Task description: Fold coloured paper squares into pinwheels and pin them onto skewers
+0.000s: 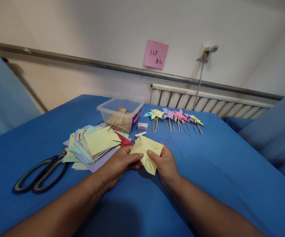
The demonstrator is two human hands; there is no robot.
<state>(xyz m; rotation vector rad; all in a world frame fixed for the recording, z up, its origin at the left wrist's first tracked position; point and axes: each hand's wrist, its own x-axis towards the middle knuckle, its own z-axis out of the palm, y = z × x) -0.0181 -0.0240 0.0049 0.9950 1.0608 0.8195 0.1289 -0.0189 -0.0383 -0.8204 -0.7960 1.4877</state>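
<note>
A square of yellow paper (146, 147), slit inward from its corners, is held up between my two hands above the blue cloth. My left hand (126, 161) pinches its left side, thumb on top and fingers beneath. On the right side my right hand (165, 163) grips it the same way, its thumb pressing near the middle. Just behind the paper sits a small open box (140, 134), partly hidden by it. To the left lies a messy stack of coloured paper squares (101, 141), a slit yellow one on top. Black-handled scissors (43, 174) rest with their blades under the stack.
A clear plastic tub (103, 112) of thin wooden sticks (120, 120) stands behind the stack. Beside it is a small white box (142, 126). Several finished paper pinwheels (178, 116) on sticks lie in a row at the back right, before a radiator (181, 98).
</note>
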